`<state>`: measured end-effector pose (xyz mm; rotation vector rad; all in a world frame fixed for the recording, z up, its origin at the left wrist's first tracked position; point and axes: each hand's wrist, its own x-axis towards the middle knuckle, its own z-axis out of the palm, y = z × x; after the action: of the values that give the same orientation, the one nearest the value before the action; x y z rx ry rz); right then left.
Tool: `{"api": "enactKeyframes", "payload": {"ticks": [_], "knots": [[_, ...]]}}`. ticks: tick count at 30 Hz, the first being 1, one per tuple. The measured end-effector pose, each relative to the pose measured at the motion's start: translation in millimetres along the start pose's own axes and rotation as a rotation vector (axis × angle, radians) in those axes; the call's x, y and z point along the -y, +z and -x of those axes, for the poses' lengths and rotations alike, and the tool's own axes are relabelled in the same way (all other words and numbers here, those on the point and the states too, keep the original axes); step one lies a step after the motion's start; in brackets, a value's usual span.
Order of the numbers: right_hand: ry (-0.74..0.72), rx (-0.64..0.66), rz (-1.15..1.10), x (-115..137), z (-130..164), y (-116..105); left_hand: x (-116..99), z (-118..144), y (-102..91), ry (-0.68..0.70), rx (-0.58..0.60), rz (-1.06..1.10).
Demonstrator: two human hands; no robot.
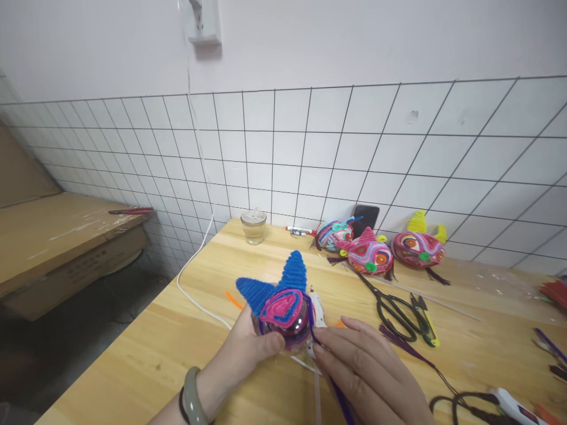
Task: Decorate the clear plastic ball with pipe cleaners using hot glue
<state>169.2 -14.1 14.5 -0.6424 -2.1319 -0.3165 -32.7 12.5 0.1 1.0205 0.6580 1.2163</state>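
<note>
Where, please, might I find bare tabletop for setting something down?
The widest bare patch of the wooden table lies between its left edge, the white cable and the left forearm. A smaller one lies between the glass and the blue-eared craft. It is crowded beyond and right of the right hand: scissors, yellow-handled snips, and three decorated crafts near the wall.

A glass [254,229] stands near the grid-patterned wall [292,141], which bears a white socket [208,26].
</note>
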Motion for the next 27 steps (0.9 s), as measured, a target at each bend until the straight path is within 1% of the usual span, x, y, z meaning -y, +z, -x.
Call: {"api": "enactKeyframes", "payload": {"ticks": [6, 10, 16, 20, 27], "knots": [[0.009, 0.035, 0.005, 1.1, 3.1, 0.2, 5.3, -0.8, -4.2, 0.013, -0.018, 0.009], [0.001, 0.021, 0.015, 0.9, 2.7, 1.3, 4.2, -0.3, -2.6, 0.011, -0.003, 0.026], [0.016, 0.002, 0.029, 1.4, 2.4, 2.8, 2.4, 0.7, -1.6, -0.007, -0.013, -0.004], [-0.011, -0.006, 0.03, 1.2, -1.5, 1.3, 1.8, 0.1, -1.6, -0.015, 0.003, -0.022], [-0.01, 0.005, 0.009, 2.5, -2.3, 2.7, 1.8, -0.1, -0.8, -0.01, -0.024, -0.024]]}}
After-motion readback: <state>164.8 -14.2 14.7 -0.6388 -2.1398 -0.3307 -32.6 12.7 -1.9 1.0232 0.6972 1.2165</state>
